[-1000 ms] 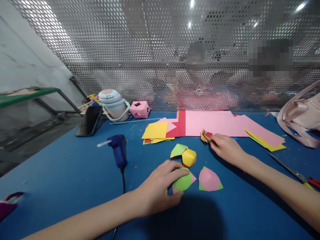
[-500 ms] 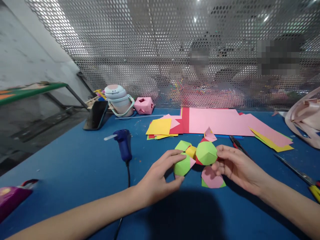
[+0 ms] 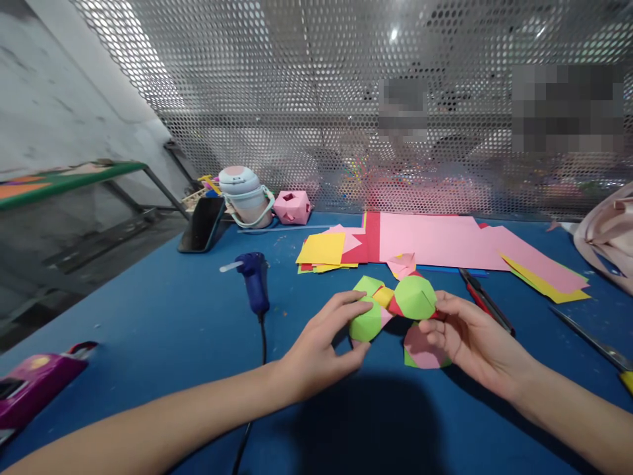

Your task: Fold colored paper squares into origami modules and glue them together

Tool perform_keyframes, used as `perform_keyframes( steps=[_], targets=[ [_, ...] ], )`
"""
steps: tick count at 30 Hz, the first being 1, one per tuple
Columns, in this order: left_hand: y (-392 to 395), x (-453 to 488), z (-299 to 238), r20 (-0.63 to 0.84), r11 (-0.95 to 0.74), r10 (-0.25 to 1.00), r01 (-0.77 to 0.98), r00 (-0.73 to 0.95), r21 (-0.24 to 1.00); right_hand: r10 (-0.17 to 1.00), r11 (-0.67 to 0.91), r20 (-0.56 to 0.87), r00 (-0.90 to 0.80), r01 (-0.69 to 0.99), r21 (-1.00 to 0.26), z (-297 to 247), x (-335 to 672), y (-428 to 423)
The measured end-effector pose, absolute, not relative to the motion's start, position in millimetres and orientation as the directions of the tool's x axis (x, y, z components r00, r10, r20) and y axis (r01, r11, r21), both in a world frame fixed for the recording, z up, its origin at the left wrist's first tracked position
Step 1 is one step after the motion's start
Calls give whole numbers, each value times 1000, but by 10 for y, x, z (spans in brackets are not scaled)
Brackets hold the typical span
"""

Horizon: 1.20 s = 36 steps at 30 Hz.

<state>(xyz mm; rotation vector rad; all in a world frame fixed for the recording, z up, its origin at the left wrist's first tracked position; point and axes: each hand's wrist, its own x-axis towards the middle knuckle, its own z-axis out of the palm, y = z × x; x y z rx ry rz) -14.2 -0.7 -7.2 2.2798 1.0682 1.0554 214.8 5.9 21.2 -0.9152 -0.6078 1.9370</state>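
A folded paper model point(image 3: 384, 297) in green, yellow, red and pink is held just above the blue table between my hands. My left hand point(image 3: 332, 343) grips its left green part, fingers on top and thumb below. At the other side, my right hand point(image 3: 467, 333) pinches the edge of the right green part point(image 3: 414, 297); the exact contact is partly hidden by the fingers. Beneath my right fingers lies a pink and green paper piece point(image 3: 424, 348). Behind the model there is a small folded pink piece point(image 3: 401, 265).
A blue hot glue gun point(image 3: 256, 284) stands at left, its cord running toward me. Stacked paper squares point(image 3: 322, 249) and pink sheets point(image 3: 428, 239) lie behind. A red-black cutter point(image 3: 487, 303) and scissors point(image 3: 593, 340) are at right. A phone point(image 3: 202, 224) leans near a bottle point(image 3: 246, 198).
The small pink piece behind the model has tipped leftward and looks wider. Both hands still hold the model, its right part slightly raised. The whole view has shifted a little.
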Motion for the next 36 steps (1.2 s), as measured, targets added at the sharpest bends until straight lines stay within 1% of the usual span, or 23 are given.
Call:
perform_keyframes(
  steps=[2, 7, 12, 19, 27, 32, 36],
  targets=[
    [-9, -134, -68, 472, -614, 789, 475, 394, 630, 873, -486, -365, -323, -542, -686, 218, 2128, 47],
    [-22, -108, -67, 510, -626, 780, 447, 363, 639, 858, -512, -380, -345, -526, -679, 211, 2052, 5],
    [-15, -121, -120, 533, -626, 780, 401, 330, 669, 872, -489, -391, -296, -579, -653, 195, 2004, -12],
    [-3, -119, -151, 555, -642, 766, 370, 324, 671, 886, -450, -406, -225, -636, -628, 176, 1974, -6],
    [-14, -114, -161, 539, -623, 782, 362, 314, 693, 864, -492, -437, -249, -598, -632, 152, 1973, -21],
    [16, -119, -182, 492, -575, 817, 361, 302, 734, 839, -537, -482, -251, -524, -661, 152, 1986, -9],
    [27, -129, -181, 510, -592, 805, 354, 304, 724, 824, -565, -499, -268, -446, -694, 163, 1985, -3]
  ],
)
